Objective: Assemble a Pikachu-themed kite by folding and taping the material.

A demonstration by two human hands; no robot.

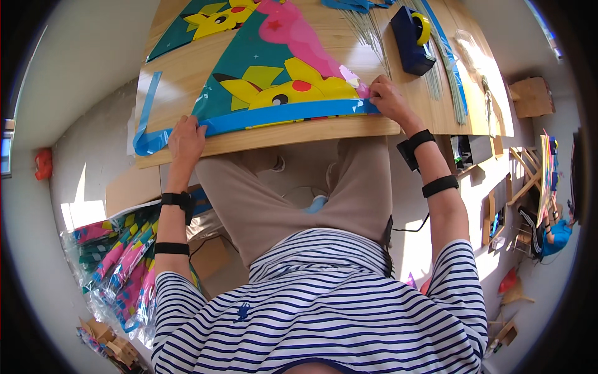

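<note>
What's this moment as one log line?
left hand: on blue strip | right hand: at strip's right end | strip: along near edge of printed sheet | tape dispenser: beyond right hand

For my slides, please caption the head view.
Left hand and right hand hold a blue strip along the edge of a printed sheet.

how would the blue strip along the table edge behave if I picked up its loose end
The blue strip is probably floppy, as it folds back on itself beyond the left hand. It's likely light, looking thin and narrow. Its shiny surface might make it a little slippery.
</note>
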